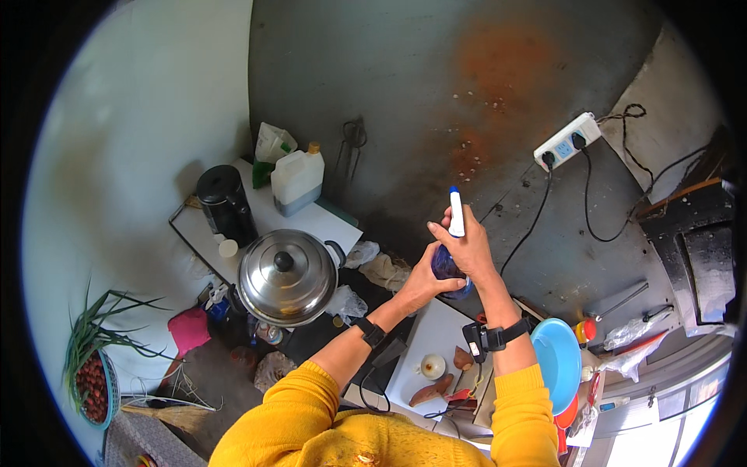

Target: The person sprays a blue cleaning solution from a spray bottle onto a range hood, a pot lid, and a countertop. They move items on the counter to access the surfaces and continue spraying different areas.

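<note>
Both hands are on a spray bottle [446, 265] with a see-through blue-purple body, a white spray head and a blue nozzle tip. My right hand [474, 250] grips it at the top, around the neck and head. Lower down, my left hand [419, 285] holds the body, its thumb across the front. The nozzle points away from me, towards the grey wall [385, 76], which has rust-coloured stains and pale specks. My fingers hide part of the trigger and the bottle's neck.
A lidded steel pot [287, 277] stands left, near a black kettle [226, 201] and a plastic jug [297, 181]. A power strip [567, 142] with two plugs hangs on the wall at right. Sweet potatoes [432, 390], a cup [432, 366] and a blue basin [556, 365] are close by.
</note>
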### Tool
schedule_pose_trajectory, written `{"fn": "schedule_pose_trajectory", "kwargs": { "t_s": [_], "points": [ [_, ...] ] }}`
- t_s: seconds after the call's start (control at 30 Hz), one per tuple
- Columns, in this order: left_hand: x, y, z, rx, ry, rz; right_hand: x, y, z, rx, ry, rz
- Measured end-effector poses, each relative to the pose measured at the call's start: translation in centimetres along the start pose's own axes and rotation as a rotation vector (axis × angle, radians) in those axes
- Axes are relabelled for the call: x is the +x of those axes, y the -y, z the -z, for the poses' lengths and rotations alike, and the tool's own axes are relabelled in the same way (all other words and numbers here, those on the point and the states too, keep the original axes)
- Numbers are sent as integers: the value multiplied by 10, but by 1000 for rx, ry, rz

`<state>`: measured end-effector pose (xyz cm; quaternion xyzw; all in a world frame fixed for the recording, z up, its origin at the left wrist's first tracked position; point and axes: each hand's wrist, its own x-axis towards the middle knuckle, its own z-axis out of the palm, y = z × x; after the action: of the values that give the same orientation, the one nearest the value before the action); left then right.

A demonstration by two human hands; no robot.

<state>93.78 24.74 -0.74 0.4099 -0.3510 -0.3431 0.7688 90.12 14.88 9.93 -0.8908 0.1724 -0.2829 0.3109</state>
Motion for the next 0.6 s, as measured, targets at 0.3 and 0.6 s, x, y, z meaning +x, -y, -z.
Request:
{"fn": "schedule_pose_trajectory", "kwargs": {
  "t_s": [0.3,0.6],
  "points": [
    [-34,40,21,18,-71,110,-26,-32,-44,47,124,-113],
    [-66,83,48,-106,-77,239,-54,-70,-88,21,234,-166]
  ]
}}
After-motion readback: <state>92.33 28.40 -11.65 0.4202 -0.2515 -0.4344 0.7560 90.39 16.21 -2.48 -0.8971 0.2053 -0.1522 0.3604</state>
